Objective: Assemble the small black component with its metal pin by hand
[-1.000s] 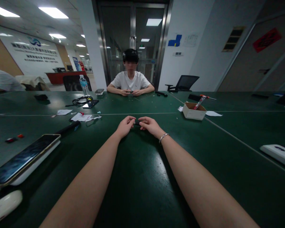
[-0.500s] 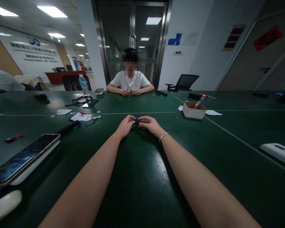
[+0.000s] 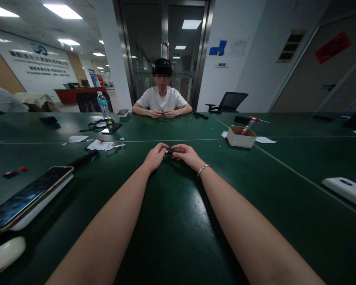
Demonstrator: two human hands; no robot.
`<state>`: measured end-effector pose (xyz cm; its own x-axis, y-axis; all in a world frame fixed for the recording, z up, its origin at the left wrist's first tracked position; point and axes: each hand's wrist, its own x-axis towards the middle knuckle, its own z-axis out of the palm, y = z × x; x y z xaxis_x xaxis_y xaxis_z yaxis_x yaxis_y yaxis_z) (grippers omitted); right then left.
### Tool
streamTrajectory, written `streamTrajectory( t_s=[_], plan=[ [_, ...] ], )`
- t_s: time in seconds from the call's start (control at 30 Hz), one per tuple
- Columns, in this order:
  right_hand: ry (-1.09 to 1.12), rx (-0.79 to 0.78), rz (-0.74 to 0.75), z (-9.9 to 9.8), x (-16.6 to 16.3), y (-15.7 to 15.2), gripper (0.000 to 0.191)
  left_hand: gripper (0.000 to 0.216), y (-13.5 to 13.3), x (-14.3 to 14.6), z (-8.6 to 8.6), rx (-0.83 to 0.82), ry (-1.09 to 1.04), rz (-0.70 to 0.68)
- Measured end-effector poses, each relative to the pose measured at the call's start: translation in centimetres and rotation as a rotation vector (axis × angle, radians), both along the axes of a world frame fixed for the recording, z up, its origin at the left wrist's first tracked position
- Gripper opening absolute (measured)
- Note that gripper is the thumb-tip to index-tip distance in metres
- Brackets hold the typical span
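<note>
Mid-handling over the green desk point(image 3: 178, 237), two-handed fine work by the look of it.
Left hand point(image 3: 154, 156) and right hand point(image 3: 188, 155) curled shut, fingertips pinching a small dark part point(image 3: 169, 151) held between them at arm's reach, dead centre. Calls next for a steady pinch and tiny finger moves, probably. Too small to identify.

dark part point(image 3: 169, 151) half hidden between fingers point(image 3: 161, 149), phone point(image 3: 26, 196) cropped left
</note>
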<state>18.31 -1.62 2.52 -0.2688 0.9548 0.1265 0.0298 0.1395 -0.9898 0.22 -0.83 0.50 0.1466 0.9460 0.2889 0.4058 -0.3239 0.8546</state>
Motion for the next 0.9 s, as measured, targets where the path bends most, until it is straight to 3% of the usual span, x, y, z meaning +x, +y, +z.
streamTrajectory(
  t_s=[0.9],
  plan=[
    [0.002, -0.008, -0.019, -0.15, -0.11, 0.10, 0.026, 0.026, -0.40, 0.05, 0.53, 0.046, 0.056, 0.080]
  ],
)
